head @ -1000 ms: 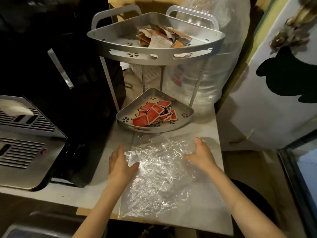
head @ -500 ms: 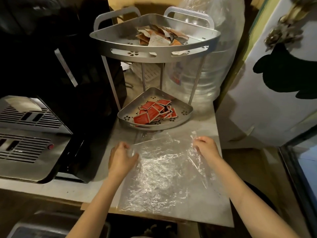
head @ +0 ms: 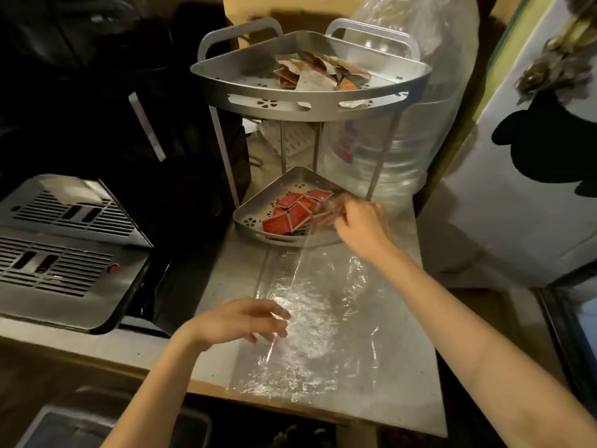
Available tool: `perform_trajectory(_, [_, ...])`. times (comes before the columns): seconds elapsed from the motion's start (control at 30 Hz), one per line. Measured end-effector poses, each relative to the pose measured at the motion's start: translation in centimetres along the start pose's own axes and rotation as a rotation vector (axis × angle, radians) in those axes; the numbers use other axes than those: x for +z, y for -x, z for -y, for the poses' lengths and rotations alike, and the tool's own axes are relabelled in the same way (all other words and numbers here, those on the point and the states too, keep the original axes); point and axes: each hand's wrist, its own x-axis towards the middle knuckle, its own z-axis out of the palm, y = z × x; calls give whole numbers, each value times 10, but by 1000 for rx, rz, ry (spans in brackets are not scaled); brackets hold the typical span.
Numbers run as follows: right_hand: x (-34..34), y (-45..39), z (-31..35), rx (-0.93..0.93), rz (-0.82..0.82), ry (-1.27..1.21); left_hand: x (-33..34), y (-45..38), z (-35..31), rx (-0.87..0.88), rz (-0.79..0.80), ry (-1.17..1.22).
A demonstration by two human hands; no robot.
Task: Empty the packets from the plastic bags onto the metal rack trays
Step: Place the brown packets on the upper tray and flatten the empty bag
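Note:
A clear empty plastic bag [head: 310, 321] lies stretched along the counter. My right hand [head: 358, 221] pinches its far end and lifts it over the front of the lower rack tray [head: 248, 218], which holds several red packets [head: 290, 213]. My left hand [head: 240, 320] hovers at the bag's near left side, fingers curled and apart, touching the plastic lightly. The upper rack tray [head: 310, 105] holds a heap of brown and white packets [head: 318, 72].
A steel appliance with vent slots [head: 61, 247] sits at the left. A big clear water jug [head: 403, 130] stands behind the rack. A white fridge door [head: 523, 189] is at the right. The counter edge [head: 290, 402] runs close to me.
My right hand has moved forward and up to the lower tray, pulling the bag's far end with it. My left hand slid back toward me and let go of the bag's corner.

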Motion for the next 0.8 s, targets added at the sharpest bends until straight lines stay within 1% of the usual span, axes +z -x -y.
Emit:
perform_trajectory(0.03, [7,0,7,-45,38,39,3,-4,2,10,-60,33])
perform_trajectory(0.07, [16,1,12,-87,76,18,7,-10,4,22,-149,74])
perform_trajectory(0.17, [43,9,25,-104,195,-105,19,-29,11,36,-430,169])
perform_trajectory(0.27, [70,16,27,-163,204,-72,25,-45,20,20,-626,193])
perform_trajectory(0.33, [81,22,27,-164,220,-51,25,-52,31,-6,-719,139])
perform_trajectory(0.43, [88,37,21,-192,162,56,26,-57,43,-16,-819,-67])
perform_trajectory(0.5, [94,54,17,-214,99,103,28,-60,47,-7,-870,-160])
perform_trajectory(0.53, [98,64,15,-217,93,131,30,-61,49,-7,-896,-197])
perform_trajectory(0.57, [102,74,12,-213,104,160,32,-62,52,-5,-923,-243])
perform_trajectory(0.7, [111,99,7,-190,259,174,40,-66,65,64,-1015,-524])
perform_trajectory(0.8, [113,102,4,-202,310,161,41,-71,74,54,-1008,-600])
